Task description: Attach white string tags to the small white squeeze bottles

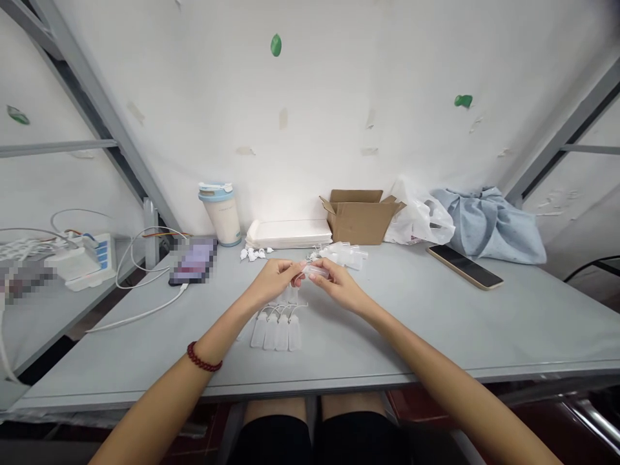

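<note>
My left hand and my right hand meet above the middle of the grey table. Between their fingertips is a small clear plastic bottle, pinched by both hands; the fingers hide part of it. Just below lies a row of several translucent flat bottles with thin white loops at their tops. More clear pieces show partly behind my left hand. Beyond the hands is a loose pile of clear bottles, and to its left a cluster of small white caps.
Along the wall stand a blue-lidded cup, a stack of white sheets or trays, an open cardboard box, a white plastic bag and a blue cloth bundle. Phones lie left and right; a cable crosses the left side.
</note>
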A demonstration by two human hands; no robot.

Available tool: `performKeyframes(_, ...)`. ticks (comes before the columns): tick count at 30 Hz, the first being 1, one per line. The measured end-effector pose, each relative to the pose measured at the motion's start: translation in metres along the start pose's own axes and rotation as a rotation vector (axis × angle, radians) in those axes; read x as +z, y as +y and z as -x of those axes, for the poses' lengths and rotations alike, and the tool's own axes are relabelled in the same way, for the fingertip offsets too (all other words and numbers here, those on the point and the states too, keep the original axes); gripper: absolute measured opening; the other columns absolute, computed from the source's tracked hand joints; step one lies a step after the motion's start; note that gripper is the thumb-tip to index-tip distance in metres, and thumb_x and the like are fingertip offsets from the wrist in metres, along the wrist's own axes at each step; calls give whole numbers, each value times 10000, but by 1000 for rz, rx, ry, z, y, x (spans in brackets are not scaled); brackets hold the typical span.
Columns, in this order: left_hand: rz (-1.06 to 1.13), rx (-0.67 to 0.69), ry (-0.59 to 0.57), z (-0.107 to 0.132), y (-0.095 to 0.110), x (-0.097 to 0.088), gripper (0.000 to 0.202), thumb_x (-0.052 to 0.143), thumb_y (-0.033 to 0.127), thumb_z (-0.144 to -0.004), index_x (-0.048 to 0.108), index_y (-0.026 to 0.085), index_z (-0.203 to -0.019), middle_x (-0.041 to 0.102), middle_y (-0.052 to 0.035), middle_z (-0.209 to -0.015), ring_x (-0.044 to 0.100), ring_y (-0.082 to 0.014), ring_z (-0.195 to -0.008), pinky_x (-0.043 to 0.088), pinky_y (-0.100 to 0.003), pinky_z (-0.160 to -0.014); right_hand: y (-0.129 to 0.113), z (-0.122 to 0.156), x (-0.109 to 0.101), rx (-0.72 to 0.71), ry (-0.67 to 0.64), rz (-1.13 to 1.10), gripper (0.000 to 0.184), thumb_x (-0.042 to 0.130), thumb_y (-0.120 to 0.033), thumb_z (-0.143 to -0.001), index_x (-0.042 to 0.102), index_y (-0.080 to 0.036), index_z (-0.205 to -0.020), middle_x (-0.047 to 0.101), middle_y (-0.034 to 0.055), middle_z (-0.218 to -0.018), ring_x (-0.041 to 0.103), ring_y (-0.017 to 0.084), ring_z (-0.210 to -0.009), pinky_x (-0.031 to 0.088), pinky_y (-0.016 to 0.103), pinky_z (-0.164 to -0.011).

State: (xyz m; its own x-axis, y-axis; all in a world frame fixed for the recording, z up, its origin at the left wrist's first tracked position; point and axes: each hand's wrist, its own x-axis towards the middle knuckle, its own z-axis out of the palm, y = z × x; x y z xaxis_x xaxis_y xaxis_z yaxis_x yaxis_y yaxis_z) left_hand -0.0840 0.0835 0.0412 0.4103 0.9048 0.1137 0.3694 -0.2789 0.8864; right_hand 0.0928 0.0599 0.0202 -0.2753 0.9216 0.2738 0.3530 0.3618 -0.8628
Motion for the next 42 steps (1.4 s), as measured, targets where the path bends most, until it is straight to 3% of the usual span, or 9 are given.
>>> performKeyframes(6, 91, -9, -11, -1, -4, -5, 295, 615, 430, -733, 621, 159, -615, 605, 6, -592, 527, -122, -595, 401, -241, -614, 6, -3, -4, 31, 91, 41, 291, 477, -428, -849, 576, -158, -803, 457, -16, -663, 387, 110, -614, 295, 232, -545)
performKeyframes(12, 78, -62, 124, -3, -9, -11, 404, 561, 532, -755, 622, 148, -644, 598, -13, -609, 497, -129, -597, 379, -249, -587, 4, -2, -5, 59, 64, 33, 296, 470, -420, -850, 564, -158, -749, 426, -30, -613, 368, 104, -579, 280, 234, -543)
performKeyframes(17, 53, -150, -44, -2, -8, -7, 471, 503, 563, -780, 649, 142, -627, 624, -37, -613, 504, -135, -582, 398, -267, -612, 3, -1, -2, -14, 24, 60, 311, 455, -422, -861, 589, -153, -781, 490, -10, -680, 384, 106, -606, 285, 235, -554)
performKeyframes(20, 76, -141, -54, -2, -7, -3, 460, 505, 557, -779, 644, 148, -620, 637, -42, -632, 548, -153, -629, 412, -273, -638, 3, 0, 0, -48, -3, 85, 307, 443, -412, -871, 602, -153, -834, 493, -10, -684, 376, 102, -596, 283, 237, -554)
performKeyframes(23, 63, -85, -85, -1, -7, -2, 450, 512, 546, -779, 627, 156, -584, 647, -44, -642, 598, -190, -746, 425, -293, -723, 2, 1, 1, -25, -6, 75, 335, 439, -439, -867, 575, -157, -749, 421, -27, -615, 338, 96, -565, 261, 235, -526)
performKeyframes(27, 37, 4, -100, 2, -5, -6, 406, 522, 511, -786, 661, 159, -639, 692, -53, -769, 610, -213, -846, 424, -308, -806, 0, 1, -1, 98, -53, -133, 381, 476, -506, -824, 507, -165, -656, 298, -57, -531, 254, 77, -490, 205, 229, -459)
performKeyframes(33, 111, 66, -88, 2, -1, -2, 298, 580, 453, -771, 679, 172, -769, 704, -36, -831, 613, -189, -838, 439, -286, -796, -2, 0, -6, 248, -174, -469, 389, 509, -534, -801, 546, -154, -729, 187, -94, -487, 128, 62, -454, 124, 230, -432)
performKeyframes(38, 76, -53, -129, 1, -3, -2, 467, 451, 543, -819, 688, 159, -700, 689, -68, -751, 609, -206, -812, 445, -329, -795, -3, 0, -3, 168, -34, -297, 386, 498, -540, -795, 521, -167, -700, 281, -70, -517, 228, 73, -469, 198, 231, -451)
performKeyframes(42, 17, -43, -84, 1, -4, -10, 403, 565, 536, -745, 671, 160, -647, 605, -26, -572, 559, -169, -633, 434, -288, -648, -2, -1, -3, 103, 49, -97, 380, 504, -522, -795, 512, -167, -658, 329, -52, -538, 288, 82, -510, 222, 233, -483)
